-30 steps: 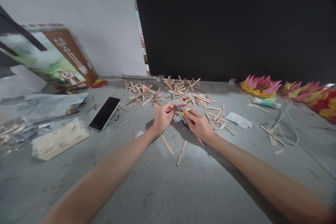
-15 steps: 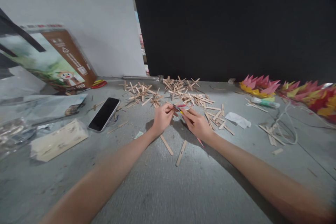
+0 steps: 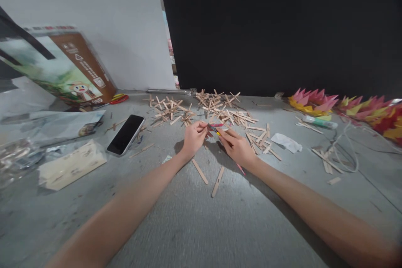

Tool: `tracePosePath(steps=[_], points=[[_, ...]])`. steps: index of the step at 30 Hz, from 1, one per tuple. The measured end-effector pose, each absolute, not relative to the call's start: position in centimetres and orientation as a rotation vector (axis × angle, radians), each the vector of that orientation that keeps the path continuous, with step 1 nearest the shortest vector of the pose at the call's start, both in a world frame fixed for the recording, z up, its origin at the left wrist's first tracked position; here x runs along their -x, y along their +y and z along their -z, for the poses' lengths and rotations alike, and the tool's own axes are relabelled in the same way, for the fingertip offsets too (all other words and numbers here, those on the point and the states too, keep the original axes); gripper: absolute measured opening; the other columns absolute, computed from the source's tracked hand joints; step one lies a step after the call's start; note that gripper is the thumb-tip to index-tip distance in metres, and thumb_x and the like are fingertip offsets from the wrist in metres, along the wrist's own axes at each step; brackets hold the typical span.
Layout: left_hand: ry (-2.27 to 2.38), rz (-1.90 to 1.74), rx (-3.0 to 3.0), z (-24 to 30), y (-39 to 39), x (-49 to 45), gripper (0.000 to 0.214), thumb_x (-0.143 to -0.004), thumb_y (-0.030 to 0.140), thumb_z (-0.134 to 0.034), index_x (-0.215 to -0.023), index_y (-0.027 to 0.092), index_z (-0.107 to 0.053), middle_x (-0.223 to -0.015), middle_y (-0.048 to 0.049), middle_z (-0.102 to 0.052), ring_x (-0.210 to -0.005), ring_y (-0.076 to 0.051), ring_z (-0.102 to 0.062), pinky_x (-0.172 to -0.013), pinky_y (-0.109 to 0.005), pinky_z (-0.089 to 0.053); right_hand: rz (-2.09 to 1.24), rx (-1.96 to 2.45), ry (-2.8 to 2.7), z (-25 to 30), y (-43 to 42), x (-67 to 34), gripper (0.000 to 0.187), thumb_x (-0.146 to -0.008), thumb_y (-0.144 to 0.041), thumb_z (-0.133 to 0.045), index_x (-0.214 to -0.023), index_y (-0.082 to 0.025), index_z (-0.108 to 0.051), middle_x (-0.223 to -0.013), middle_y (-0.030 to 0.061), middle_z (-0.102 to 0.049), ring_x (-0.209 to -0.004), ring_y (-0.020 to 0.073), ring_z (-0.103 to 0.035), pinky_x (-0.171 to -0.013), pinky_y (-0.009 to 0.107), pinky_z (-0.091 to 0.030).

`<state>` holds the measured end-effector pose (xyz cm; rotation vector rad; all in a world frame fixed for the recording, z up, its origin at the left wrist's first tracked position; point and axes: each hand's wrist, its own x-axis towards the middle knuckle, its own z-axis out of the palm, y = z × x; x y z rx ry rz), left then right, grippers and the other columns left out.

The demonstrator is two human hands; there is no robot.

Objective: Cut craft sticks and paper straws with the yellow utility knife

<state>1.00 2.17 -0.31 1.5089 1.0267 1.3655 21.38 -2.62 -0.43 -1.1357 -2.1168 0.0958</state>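
A small red-and-yellow piece point(image 3: 214, 127) sits between the two hands, just above the grey floor and at the near edge of the scattered wooden sticks; it is too small to tell what it is. The left hand point(image 3: 193, 138) has its fingers curled, with thumb and forefinger pinching the piece's left end. The right hand point(image 3: 237, 146) meets it from the other side, fingers pressed together with the tips closed on the right end. A thin pink strip point(image 3: 241, 169) shows on the floor by the right wrist.

Just below the hands lie two loose sticks point(image 3: 217, 181), apart from each other. Beyond the hands spreads the stick pile point(image 3: 220, 111), many of the sticks crossed in pairs.

Against the frames from a second and half a second ago almost nothing differs: both hands keep the same grip in the same spot, the loose sticks lie as they did, and only the view shifts very slightly.

The surface is a rough grey floor point(image 3: 201, 226). To the left lie a dark phone point(image 3: 125, 135), a flat pale packet point(image 3: 70, 166) and a tilted printed box point(image 3: 75, 71). To the right are a crumpled white scrap point(image 3: 286, 142), a glue tube point(image 3: 318, 122), a pale looped cord point(image 3: 344, 150) and a row of pink, yellow and red folded paper shapes point(image 3: 312, 102). Behind stand a white wall point(image 3: 103, 16) on the left and a black panel point(image 3: 276, 29) on the right.
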Motion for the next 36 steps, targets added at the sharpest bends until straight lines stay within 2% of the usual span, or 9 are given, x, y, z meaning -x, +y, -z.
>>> tracePosePath(steps=[10, 21, 29, 36], points=[[0.998, -1.303, -1.536, 0.1, 1.9, -0.8, 0.040, -0.085, 0.055, -0.076, -0.085, 0.018, -0.061, -0.068, -0.0082, -0.077, -0.060, -0.020, -0.074, -0.058, -0.027, -0.057, -0.023, 1.127, -2.148, 0.2, -2.9, -21.4, 0.040, -0.110, -0.033, -0.043, -0.144, -0.024, -0.061, -0.107, 0.0115, -0.073, -0.088, 0.0239, -0.073, -0.075, 0.033, -0.058], [1.011, -1.221, -1.594, -0.6, 1.2, -1.2, 0.021, -0.087, 0.034, -0.072, -0.079, 0.019, -0.059, -0.069, -0.0064, -0.077, -0.063, -0.021, -0.076, -0.056, -0.025, -0.056, 0.010, 1.129, -2.139, 0.4, -2.8, -21.3, 0.040, -0.110, -0.032, -0.042, -0.144, -0.022, -0.061, -0.107, 0.0119, -0.073, -0.088, 0.0232, -0.073, -0.075, 0.033, -0.057], [1.016, -1.211, -1.504, -0.8, 1.1, -1.4, 0.018, -0.083, 0.030, -0.073, -0.081, 0.020, -0.057, -0.064, -0.0028, -0.075, -0.055, -0.018, -0.072, -0.046, -0.022, -0.051, 0.135, 1.206, -2.154, 0.2, -2.9, -21.2, 0.039, -0.110, -0.032, -0.046, -0.145, -0.025, -0.062, -0.110, 0.0110, -0.073, -0.083, 0.0215, -0.073, -0.063, 0.029, -0.053], [1.014, -1.226, -1.450, -0.7, 1.4, -1.5, 0.018, -0.080, 0.027, -0.075, -0.079, 0.019, -0.060, -0.061, -0.0015, -0.073, -0.052, -0.016, -0.071, -0.050, -0.023, -0.054, 0.202, 1.239, -2.147, 0.2, -2.9, -21.2, 0.041, -0.109, -0.033, -0.046, -0.146, -0.028, -0.062, -0.110, 0.0107, -0.073, -0.079, 0.0211, -0.070, -0.057, 0.030, -0.048]])
